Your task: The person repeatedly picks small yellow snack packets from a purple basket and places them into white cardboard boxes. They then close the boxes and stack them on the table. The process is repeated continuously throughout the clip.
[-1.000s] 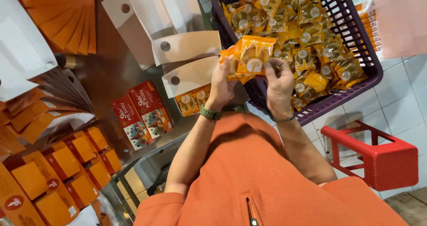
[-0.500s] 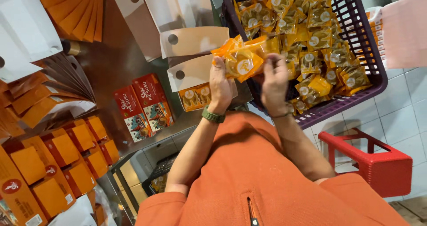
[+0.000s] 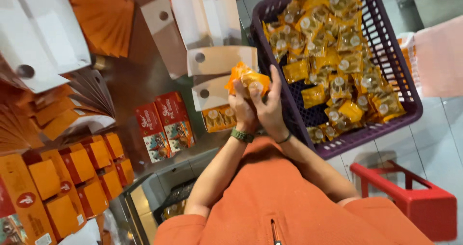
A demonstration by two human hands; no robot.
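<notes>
Both hands hold a small stack of glossy orange plastic snack packets (image 3: 247,80), each with a pale round patch on its face; edges crinkled, stack slightly fanned. Left hand (image 3: 242,111) grips from below, fingers curled tight around the bundle. Right hand (image 3: 270,105) presses from the side, fingers extended and closed against the packets. The stack sits above the brown tabletop (image 3: 144,81), just beside the purple plastic mesh basket (image 3: 386,37) heaped with like packets. Below the hands, an open white cardboard box (image 3: 219,117) shows packets inside. Two red printed cartons (image 3: 164,124) lie near it.
</notes>
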